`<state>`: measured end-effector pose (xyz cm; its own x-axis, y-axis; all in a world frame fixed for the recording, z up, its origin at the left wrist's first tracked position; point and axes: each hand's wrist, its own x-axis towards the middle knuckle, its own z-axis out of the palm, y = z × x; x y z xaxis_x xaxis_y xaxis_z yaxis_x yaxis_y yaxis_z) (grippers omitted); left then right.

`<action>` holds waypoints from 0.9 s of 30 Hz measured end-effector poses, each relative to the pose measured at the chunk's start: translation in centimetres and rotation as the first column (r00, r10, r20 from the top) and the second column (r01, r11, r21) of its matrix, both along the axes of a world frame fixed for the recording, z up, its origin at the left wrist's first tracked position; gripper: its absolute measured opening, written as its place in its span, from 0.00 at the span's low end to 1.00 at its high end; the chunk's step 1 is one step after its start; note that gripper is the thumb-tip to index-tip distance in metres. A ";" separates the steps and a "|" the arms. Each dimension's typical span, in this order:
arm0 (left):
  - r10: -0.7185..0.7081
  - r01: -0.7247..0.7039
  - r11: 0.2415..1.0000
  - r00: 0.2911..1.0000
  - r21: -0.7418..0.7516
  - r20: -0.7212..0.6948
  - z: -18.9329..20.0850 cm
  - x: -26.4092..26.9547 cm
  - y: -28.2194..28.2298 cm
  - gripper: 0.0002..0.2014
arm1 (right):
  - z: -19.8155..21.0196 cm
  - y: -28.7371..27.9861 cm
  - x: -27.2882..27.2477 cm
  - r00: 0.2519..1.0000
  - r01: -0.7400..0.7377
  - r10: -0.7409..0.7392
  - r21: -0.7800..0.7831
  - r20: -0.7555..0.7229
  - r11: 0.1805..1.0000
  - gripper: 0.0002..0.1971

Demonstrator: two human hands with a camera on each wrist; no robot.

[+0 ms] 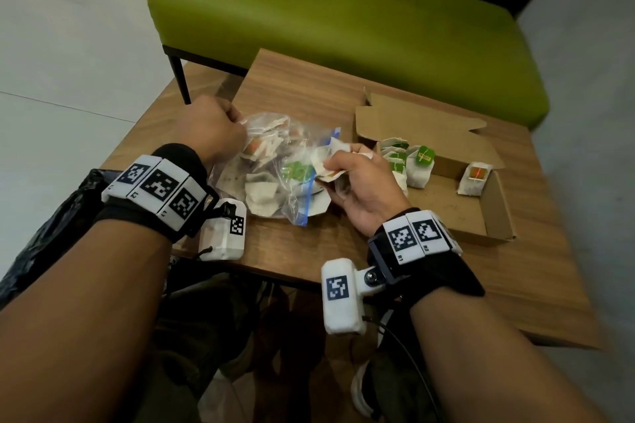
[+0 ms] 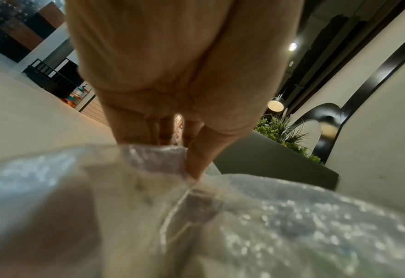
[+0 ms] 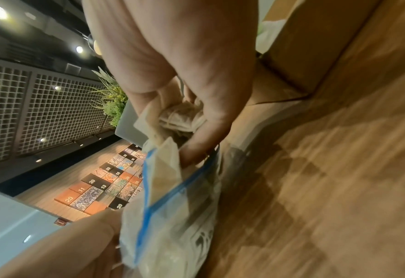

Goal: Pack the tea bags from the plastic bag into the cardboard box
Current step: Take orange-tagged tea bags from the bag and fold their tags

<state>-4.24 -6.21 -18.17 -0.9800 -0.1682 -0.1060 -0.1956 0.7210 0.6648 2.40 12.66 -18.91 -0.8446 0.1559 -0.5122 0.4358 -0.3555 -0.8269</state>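
A clear plastic bag with a blue zip strip lies on the wooden table, holding several white tea bags. My left hand pinches the bag's far left end; the left wrist view shows fingers clamped on the plastic. My right hand is at the bag's mouth, curled round white tea bags beside the blue strip. To the right lies the open cardboard box, with several green-tagged tea bags upright at its left and one red-tagged tea bag further right.
A green upholstered bench stands behind the table. A black plastic sack sits at my left, under the forearm. The table's near edge runs just below my wrists.
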 end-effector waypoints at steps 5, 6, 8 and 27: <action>-0.001 0.000 1.000 1.000 -0.020 -0.004 0.1 0.0 0.0 0.05 | -0.3 -0.3 -0.3 0.999 0.017 -0.017 -0.004 0.030 1.000 0.13; -0.003 0.003 1.000 1.000 -0.021 -0.002 0.1 0.0 0.0 0.05 | -0.3 -0.4 -0.4 0.999 0.035 -0.035 0.002 0.037 0.999 0.12; -0.009 0.009 1.000 1.000 -0.019 0.004 0.2 0.1 0.0 0.04 | -0.2 -0.6 -0.6 0.996 0.066 -0.067 0.021 0.055 0.998 0.08; 0.020 -0.020 1.000 1.000 0.016 0.006 0.4 0.3 0.2 0.06 | 2.9 1.1 -0.7 0.928 0.280 -0.330 -0.262 -0.175 0.924 0.08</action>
<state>-3.89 -6.02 -17.80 -0.9759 -0.1861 -0.1142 -0.2136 0.7061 0.6752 1.69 13.80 -16.01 -0.8668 0.3234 -0.3795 0.0999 -0.6330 -0.7677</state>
